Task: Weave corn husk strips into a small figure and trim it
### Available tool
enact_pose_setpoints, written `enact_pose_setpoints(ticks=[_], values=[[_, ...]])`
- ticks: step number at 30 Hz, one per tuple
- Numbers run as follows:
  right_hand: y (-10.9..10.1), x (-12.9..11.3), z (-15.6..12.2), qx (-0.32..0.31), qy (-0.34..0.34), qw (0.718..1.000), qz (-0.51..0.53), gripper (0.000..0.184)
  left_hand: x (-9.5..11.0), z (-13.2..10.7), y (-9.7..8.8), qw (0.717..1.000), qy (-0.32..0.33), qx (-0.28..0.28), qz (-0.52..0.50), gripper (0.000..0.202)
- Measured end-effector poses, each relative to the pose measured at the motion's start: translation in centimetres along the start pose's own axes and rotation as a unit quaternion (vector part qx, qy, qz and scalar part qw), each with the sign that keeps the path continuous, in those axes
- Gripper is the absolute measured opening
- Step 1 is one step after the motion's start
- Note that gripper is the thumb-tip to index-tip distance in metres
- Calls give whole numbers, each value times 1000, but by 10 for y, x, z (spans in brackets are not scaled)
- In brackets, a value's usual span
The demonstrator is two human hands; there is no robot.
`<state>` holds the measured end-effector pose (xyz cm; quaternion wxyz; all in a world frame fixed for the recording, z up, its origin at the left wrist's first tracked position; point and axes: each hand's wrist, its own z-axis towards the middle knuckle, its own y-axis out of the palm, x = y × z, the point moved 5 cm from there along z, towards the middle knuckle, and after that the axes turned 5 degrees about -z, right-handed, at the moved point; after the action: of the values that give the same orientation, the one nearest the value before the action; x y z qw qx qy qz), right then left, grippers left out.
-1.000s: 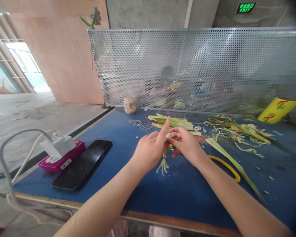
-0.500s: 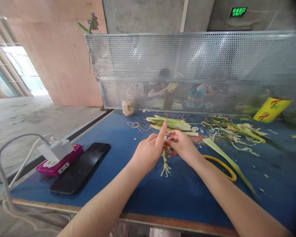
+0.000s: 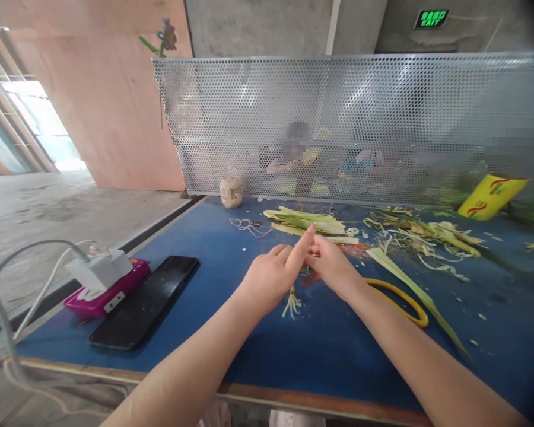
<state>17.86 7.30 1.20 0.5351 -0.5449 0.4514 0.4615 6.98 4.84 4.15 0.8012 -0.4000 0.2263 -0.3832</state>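
My left hand (image 3: 273,274) and my right hand (image 3: 333,265) meet over the blue table (image 3: 231,338), both pinching a small braided piece of pale leaf strips (image 3: 292,301). Its frayed end hangs below my left hand; the rest is hidden between my fingers. My left forefinger sticks out straight towards the right hand. A heap of green and yellow leaves (image 3: 309,222) lies just beyond my hands. A long green leaf strip (image 3: 416,290) runs to the right of my right wrist.
A black phone (image 3: 146,300), a pink power strip (image 3: 107,290) with a white charger (image 3: 98,267) sit at the left. A yellow ring (image 3: 404,301), leaf scraps (image 3: 431,237), a twine ball (image 3: 230,191), a perforated metal screen (image 3: 351,127) with a person behind it, and a yellow container (image 3: 492,196) are around.
My hands have closed in on each other and dropped slightly. The braided piece has slid up, so less of its frayed tail shows below my left hand.
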Motion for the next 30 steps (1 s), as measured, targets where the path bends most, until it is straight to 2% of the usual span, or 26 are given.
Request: enact_pose_setpoints(ticks=[6, 14, 30], values=[[0, 0, -2, -5, 12, 1000, 9, 14, -5, 1, 1, 994, -54, -16, -90, 72], [1, 2, -2, -6, 24, 1000, 1, 9, -11, 1, 5, 985, -117, -67, -104, 70], [0, 4, 1, 10, 16, 1000, -17, 13, -12, 0, 8, 974, -160, -101, -129, 69]])
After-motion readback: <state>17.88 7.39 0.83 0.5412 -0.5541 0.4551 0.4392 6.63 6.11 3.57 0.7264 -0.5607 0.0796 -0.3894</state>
